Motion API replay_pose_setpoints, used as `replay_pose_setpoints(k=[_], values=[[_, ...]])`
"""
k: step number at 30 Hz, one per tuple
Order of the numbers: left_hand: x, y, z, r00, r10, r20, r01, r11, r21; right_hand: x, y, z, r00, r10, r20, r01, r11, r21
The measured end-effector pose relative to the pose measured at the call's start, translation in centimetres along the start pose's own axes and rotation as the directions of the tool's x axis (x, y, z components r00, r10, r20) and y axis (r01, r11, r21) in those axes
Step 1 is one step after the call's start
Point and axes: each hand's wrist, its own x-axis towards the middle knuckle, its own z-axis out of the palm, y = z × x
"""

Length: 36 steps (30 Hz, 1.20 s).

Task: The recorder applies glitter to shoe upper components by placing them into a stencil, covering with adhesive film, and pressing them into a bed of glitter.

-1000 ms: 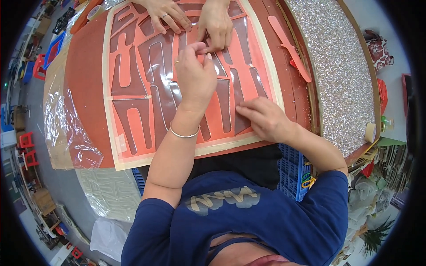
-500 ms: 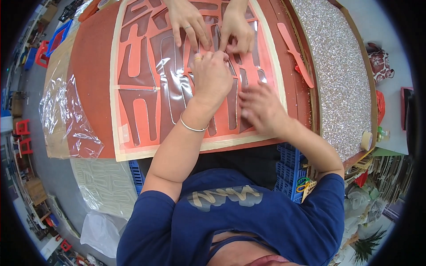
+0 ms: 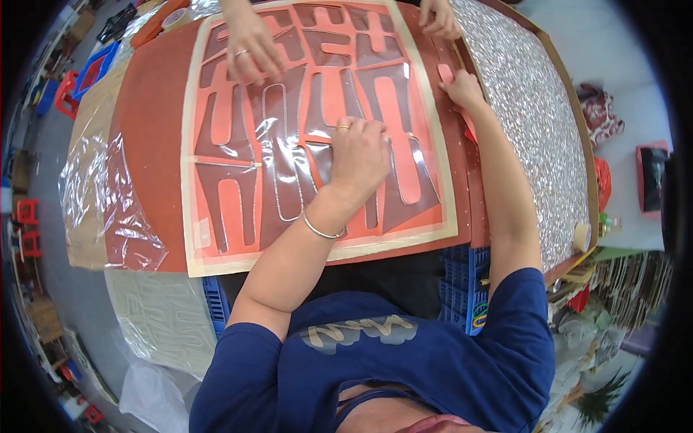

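A coral-pink sheet [image 3: 209, 249] with long cut-out shapes, clear glossy film and a cream taped border lies on the reddish-brown board. My left hand [image 3: 359, 160], wearing a ring and a bangle, rests on its middle with the fingers curled down; anything in them is hidden. Right of the sheet, my right hand [image 3: 463, 92] is closed on a long pink strip [image 3: 445, 73], whose rounded end shows past the fingers. A second person's hand [image 3: 253, 50] hovers blurred over the sheet's upper left. Their other hand [image 3: 439, 19] is by the board's far right edge.
A glittery silver panel [image 3: 527, 137] in a brown-edged frame runs along the right, with a tape roll [image 3: 582, 237] at its near corner. Crinkled clear plastic [image 3: 115, 202] hangs over the left side. Blue crates [image 3: 456, 285] stand below the near edge.
My right hand has moved from the sheet to the pink strip on the right and gripped it. The second person's hands have drawn apart, uncovering the sheet's middle. My left hand has shifted slightly nearer.
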Motion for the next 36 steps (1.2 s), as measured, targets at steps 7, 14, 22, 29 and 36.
replay_pose_setpoints(k=[7, 14, 22, 29, 36], values=[[0.5, 1.5, -1.0, 0.973, -0.2, 0.113, 0.229, 0.863, -0.451, 1.9, 2.1, -1.2, 0.953, -0.104, 0.283, -0.024, 0.91, 0.414], [2.2, 3.2, -6.1, 0.711, -0.391, 0.584, 0.671, 0.13, -0.73, -6.3, -13.0, -8.2, 0.817, -0.453, 0.357, -0.077, 0.527, 0.846], [-5.0, 2.6, -9.6, 0.783, -0.483, 0.393, 0.515, 0.148, -0.844, -6.3, -21.0, -2.0, 0.705, -0.626, 0.332, -0.146, 0.33, 0.933], [-8.1, -2.7, -13.8, 0.591, -0.617, 0.52, 0.793, 0.323, -0.517, -5.1, -25.5, 0.2, 0.706, -0.605, 0.367, 0.0, 0.519, 0.855], [-7.9, -3.7, -14.4, 0.498, -0.623, 0.603, 0.866, 0.396, -0.305, -4.9, -26.0, 1.6, 0.745, -0.556, 0.368, 0.015, 0.566, 0.824]])
